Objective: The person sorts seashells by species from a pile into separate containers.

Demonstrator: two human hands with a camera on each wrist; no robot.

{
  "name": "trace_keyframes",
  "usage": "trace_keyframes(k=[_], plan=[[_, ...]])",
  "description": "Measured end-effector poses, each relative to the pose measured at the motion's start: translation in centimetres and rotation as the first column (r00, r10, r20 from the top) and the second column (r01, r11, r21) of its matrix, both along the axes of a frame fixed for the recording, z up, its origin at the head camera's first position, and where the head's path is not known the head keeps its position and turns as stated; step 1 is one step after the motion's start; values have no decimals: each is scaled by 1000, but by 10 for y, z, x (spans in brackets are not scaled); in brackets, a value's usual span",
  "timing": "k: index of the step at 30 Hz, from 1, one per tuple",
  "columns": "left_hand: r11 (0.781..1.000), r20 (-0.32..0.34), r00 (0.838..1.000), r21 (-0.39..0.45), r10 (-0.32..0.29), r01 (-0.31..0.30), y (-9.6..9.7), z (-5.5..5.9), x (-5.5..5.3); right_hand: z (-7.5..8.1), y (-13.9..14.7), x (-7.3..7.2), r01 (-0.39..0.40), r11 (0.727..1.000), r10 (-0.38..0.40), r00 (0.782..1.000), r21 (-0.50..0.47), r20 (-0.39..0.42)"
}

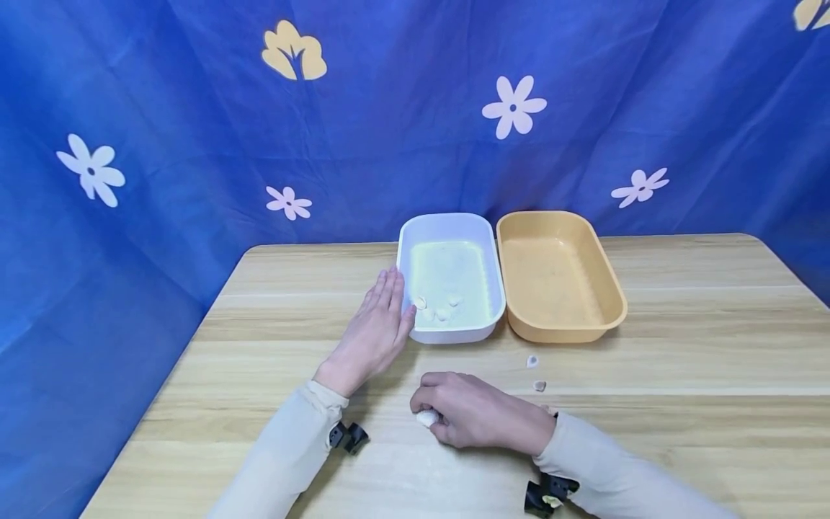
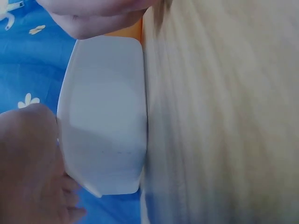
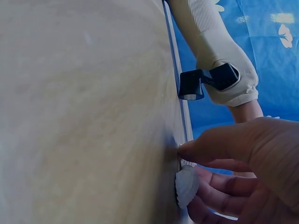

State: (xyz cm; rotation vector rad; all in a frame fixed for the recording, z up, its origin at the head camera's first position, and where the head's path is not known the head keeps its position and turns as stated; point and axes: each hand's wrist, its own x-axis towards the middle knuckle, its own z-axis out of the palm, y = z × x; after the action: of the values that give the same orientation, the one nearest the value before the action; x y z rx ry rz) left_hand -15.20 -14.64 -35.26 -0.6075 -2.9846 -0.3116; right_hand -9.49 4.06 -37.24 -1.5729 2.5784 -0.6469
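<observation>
In the head view my left hand (image 1: 372,324) lies along the left side of a white plastic bin (image 1: 454,336), fingers straight and touching its rim. Several small white seashells (image 1: 443,315) lie inside, toward the bin's near end. Low over the tabletop, nearer to me, the curled fingers of my right hand (image 1: 473,412) grip a white ribbed seashell (image 3: 187,185). Thumb and fingers meet about the shell close to the wood in the right wrist view. Part of it is hidden by the fingers.
A yellow-orange bin (image 1: 567,334) stands just right of the white one. Two small shells, one pale (image 1: 532,361) and one brownish (image 1: 540,386), lie on the wooden table (image 1: 700,360) in front of it. A blue flowered cloth (image 1: 402,130) hangs behind the table.
</observation>
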Motion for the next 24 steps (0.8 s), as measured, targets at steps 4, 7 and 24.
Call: trace_keyframes(k=[4,7,24], plan=[[999,-30,999,-1,-36,36,0,-2,-2,-3,0,0,-1,1000,0,999,-15,-35],[1000,-19,999,2,-26,26,0,-3,-2,-3,0,0,14,1000,-14,998,-8,-57],[1000,22,1000,23,-4,4,1,-2,-1,21,13,-11,38,998,-40,998,-47,-38]])
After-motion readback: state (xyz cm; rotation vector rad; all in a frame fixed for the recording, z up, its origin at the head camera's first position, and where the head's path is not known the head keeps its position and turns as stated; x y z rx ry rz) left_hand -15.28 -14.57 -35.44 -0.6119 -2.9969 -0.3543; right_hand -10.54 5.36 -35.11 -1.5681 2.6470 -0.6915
